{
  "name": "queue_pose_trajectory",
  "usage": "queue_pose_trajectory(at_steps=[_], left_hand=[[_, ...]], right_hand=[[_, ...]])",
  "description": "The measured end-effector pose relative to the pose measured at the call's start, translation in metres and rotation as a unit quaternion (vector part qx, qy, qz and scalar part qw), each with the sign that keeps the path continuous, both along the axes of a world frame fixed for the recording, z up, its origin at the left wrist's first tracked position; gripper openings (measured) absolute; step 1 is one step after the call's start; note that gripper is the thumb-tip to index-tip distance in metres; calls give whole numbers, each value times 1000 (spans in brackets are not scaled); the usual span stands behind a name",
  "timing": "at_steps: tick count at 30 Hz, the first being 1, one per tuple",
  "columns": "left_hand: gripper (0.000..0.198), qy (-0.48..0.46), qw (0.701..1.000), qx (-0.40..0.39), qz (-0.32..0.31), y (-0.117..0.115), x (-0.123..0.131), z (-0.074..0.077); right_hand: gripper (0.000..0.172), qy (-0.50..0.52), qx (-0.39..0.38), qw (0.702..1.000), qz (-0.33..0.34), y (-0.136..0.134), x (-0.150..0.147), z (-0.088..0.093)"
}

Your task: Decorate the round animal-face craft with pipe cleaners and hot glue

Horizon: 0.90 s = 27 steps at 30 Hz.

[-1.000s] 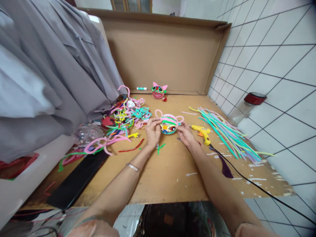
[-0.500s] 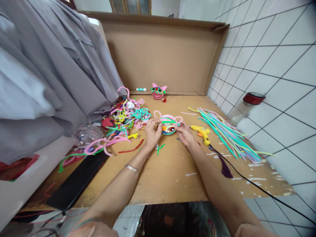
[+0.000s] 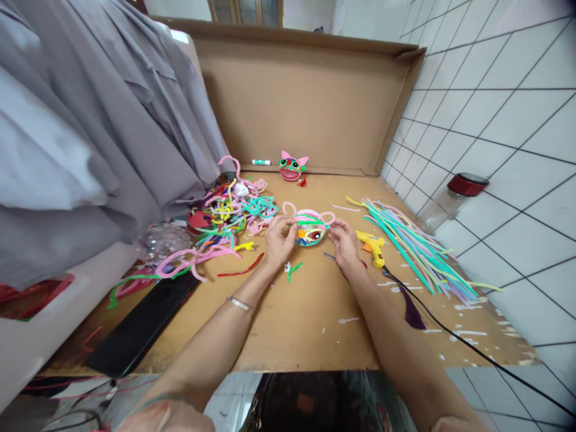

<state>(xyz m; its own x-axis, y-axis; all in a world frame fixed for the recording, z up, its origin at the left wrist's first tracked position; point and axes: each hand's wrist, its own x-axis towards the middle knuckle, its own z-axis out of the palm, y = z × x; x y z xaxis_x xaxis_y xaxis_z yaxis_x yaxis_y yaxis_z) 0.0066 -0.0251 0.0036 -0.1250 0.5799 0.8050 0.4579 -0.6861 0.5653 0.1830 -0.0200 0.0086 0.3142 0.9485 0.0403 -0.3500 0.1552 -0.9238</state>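
A small round craft face (image 3: 309, 228) made of coloured pipe cleaners, with pink loop ears, sits in the middle of the cardboard work surface (image 3: 310, 312). My left hand (image 3: 278, 241) pinches its left side with curled fingers. My right hand (image 3: 344, 242) has its fingers on the right edge of the face, by the pink ear. A silver bangle is on my left wrist.
A yellow glue gun (image 3: 371, 246) with a black cord lies right of my right hand. Straight pipe cleaners (image 3: 416, 249) fan out at right, a tangled pile (image 3: 229, 216) at left. A finished pink-eared face (image 3: 291, 167) and a glue stick (image 3: 261, 162) stand by the cardboard back wall. Grey cloth (image 3: 90, 132) hangs at left; a red-lidded jar (image 3: 454, 193) stands by the tiles.
The view has shifted slightly. My hands stay on the craft face, with the fingers working at its sides; the right fingers have moved a little along the ear.
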Motion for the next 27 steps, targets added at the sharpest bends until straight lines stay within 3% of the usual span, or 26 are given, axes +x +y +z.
queue_pose_trajectory(at_steps=[3, 5, 11, 15, 21, 27], left_hand=[[7, 1, 1000, 5, -2, 1, 0, 0], [7, 3, 1000, 3, -1, 1, 0, 0], [7, 7, 1000, 7, -5, -1, 1, 2], [6, 8, 1000, 2, -5, -2, 2, 2], [14, 10, 999, -34, 8, 0, 1, -1], [16, 13, 1000, -16, -20, -3, -2, 3]], right_hand=[[15, -84, 50, 979, -179, -6, 2, 9], [14, -160, 106, 953, -233, -13, 1, 16], [23, -342, 184, 921, -35, -32, -10, 29], [21, -379, 192, 905, -36, -32, -12, 26], [22, -275, 146, 950, 6, -29, -11, 31], [26, -236, 122, 964, 27, -27, -8, 34]])
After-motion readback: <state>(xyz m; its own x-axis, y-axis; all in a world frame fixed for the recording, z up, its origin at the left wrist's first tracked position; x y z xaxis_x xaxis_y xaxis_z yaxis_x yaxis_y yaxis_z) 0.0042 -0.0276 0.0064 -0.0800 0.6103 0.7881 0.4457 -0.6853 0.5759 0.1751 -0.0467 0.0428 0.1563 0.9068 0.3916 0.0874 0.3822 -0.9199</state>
